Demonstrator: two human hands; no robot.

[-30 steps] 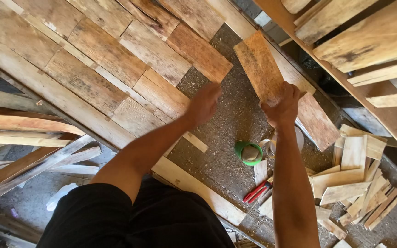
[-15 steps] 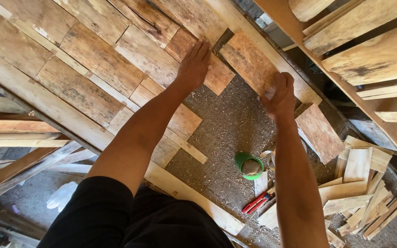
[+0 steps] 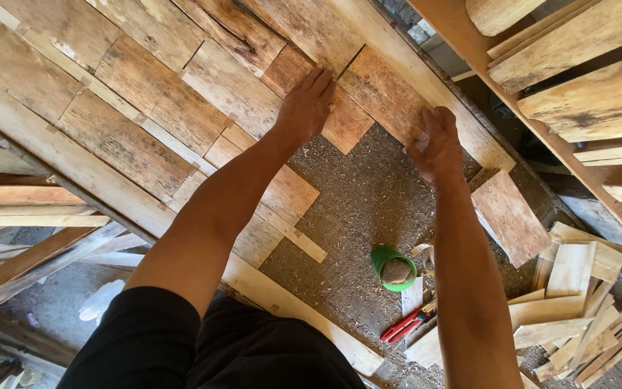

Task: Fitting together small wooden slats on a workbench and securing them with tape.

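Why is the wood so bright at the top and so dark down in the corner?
Head view: sunlight falls on the boards and both hands, left and right, sharp and unblurred; the lower left corner, under the planks, lies in shade; straight edges bow slightly near the frame's rim, a wide-lens effect.

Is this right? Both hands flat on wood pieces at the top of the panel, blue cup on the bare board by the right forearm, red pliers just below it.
One thing is off: the cup is green, not blue, as the head view shows. The rest holds: left hand and right hand press on wood pieces at the top, and the red pliers lie just below the cup.
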